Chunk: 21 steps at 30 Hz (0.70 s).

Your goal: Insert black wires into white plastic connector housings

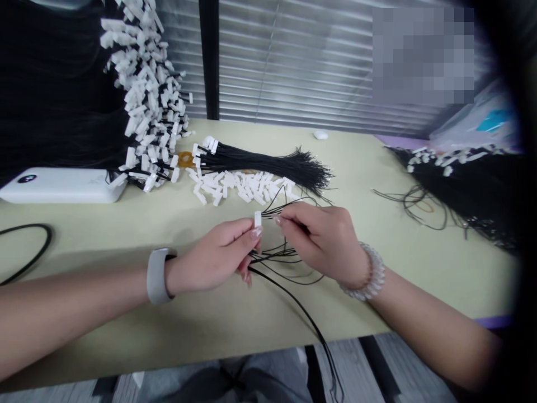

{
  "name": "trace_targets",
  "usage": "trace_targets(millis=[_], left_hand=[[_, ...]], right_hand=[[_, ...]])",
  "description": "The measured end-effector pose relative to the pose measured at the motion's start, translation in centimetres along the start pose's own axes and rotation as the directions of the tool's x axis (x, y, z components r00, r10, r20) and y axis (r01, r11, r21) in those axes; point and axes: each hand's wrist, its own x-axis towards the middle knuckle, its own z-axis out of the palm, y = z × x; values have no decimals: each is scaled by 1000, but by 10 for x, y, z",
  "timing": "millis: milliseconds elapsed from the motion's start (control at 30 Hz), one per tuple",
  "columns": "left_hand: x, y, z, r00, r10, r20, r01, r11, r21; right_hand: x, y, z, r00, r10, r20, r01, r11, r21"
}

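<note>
My left hand [229, 246] pinches a small white connector housing [258, 219] upright between thumb and forefinger. Thin black wires [289, 254] fan out below it, and a thicker black cable [293, 294] hangs from the same hand over the table's front edge. Just right of the housing, my right hand [321, 238] pinches thin black wires that run to the housing. How far those wires sit inside it is too small to tell. Beyond both hands lies a loose pile of white connector housings [251, 186].
Behind the pile lies a bundle of black wires [260, 162] with white ends. A large mass of connector-ended cables [146, 101] fills the back left, beside a white power bank [62, 186]. More black cables [474, 190] lie at right. Window blinds [293, 61] stand behind the table.
</note>
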Motion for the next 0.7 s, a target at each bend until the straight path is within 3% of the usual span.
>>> trace_targets(millis=[467,700], left_hand=[[-1,2,0,1000,27,11,-28,995,98],[-1,3,1,996,71,48,-77,987,138]], right_hand=[[2,0,1,1000,-24,-6,25,998,63],[4,-1,0,997,37,64,-50,976,210]])
